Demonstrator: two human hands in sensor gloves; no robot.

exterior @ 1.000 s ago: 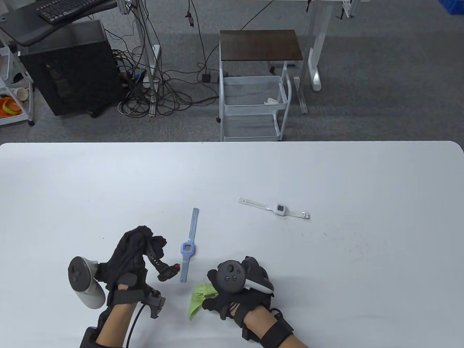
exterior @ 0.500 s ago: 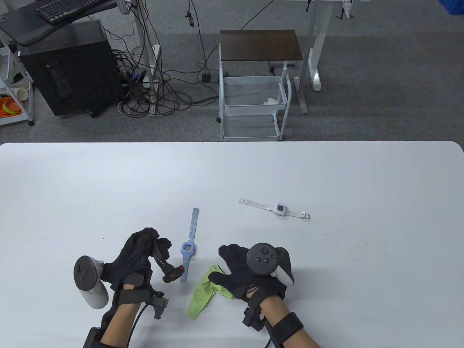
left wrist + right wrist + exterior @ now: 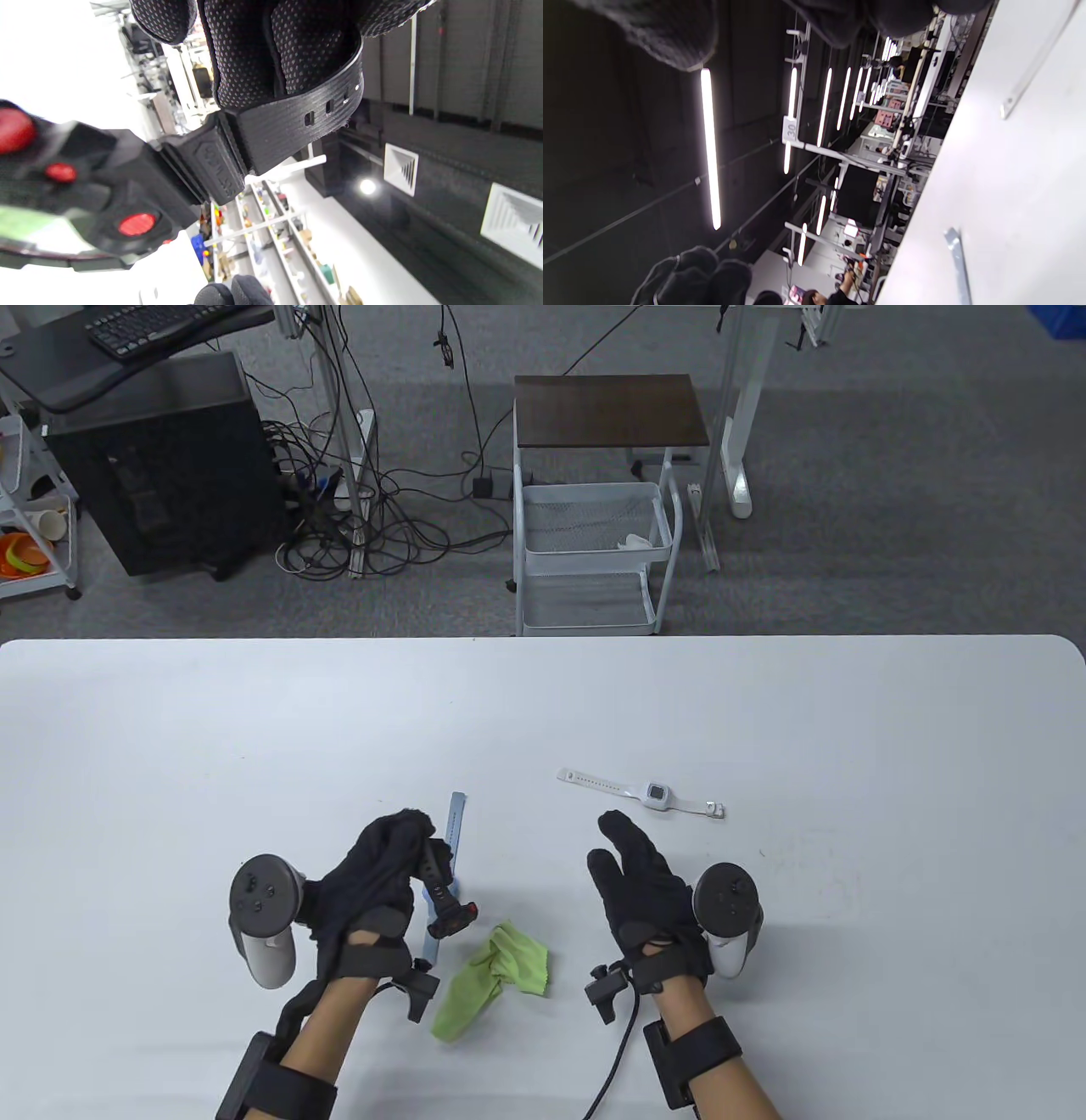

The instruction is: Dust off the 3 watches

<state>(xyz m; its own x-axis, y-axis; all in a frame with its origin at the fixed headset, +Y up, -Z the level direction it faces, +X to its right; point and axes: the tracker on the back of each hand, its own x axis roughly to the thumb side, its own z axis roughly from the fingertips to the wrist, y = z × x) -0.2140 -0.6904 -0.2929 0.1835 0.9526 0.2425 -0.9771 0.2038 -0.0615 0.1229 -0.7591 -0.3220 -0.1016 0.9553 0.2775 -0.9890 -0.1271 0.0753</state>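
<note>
While our left hand [image 3: 373, 874] pinches the black watch [image 3: 441, 895] by its strap above the blue watch [image 3: 456, 823] and our right hand [image 3: 649, 891] hovers wide and empty, the dangling watch could slip, and the cloth [image 3: 492, 976] lies ungrasped beside the white watch [image 3: 653, 795].

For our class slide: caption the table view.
Left hand grips black watch; right hand open beside green cloth.

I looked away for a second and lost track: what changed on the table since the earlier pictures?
The right hand let go of the green cloth and moved right and forward, fingers straight. The left hand, still gripping the black watch, shifted right over the blue watch. The white watch stayed put.
</note>
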